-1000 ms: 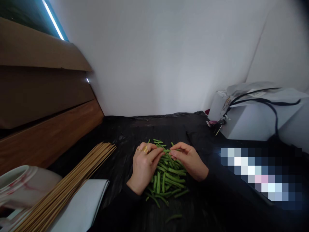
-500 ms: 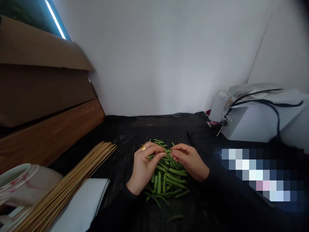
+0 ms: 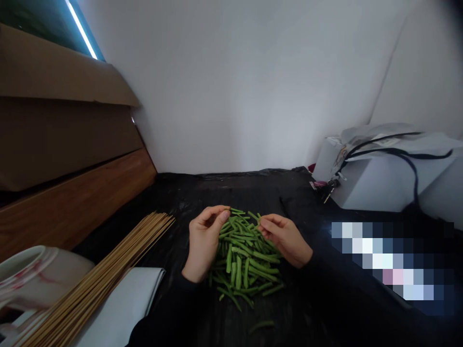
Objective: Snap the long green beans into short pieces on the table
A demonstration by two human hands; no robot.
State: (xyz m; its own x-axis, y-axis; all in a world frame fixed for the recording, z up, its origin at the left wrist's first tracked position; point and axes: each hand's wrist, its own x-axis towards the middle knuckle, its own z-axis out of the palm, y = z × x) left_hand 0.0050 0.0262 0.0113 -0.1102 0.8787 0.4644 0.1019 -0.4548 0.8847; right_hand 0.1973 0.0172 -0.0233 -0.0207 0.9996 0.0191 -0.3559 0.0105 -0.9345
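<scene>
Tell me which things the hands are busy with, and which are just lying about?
Busy with:
- green bean pieces, under the left hand and right hand; the right seems to pinch one

Seemingly just lying about, untouched:
- thin sticks
- folded white sheet
- pot with red marks
- white box

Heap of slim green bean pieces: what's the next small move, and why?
Probably lower the bare right hand and release: it seems to pinch a short green bean piece at the far side of the heap. The left hand sits apart from that piece; whether it holds anything is unclear.
</scene>
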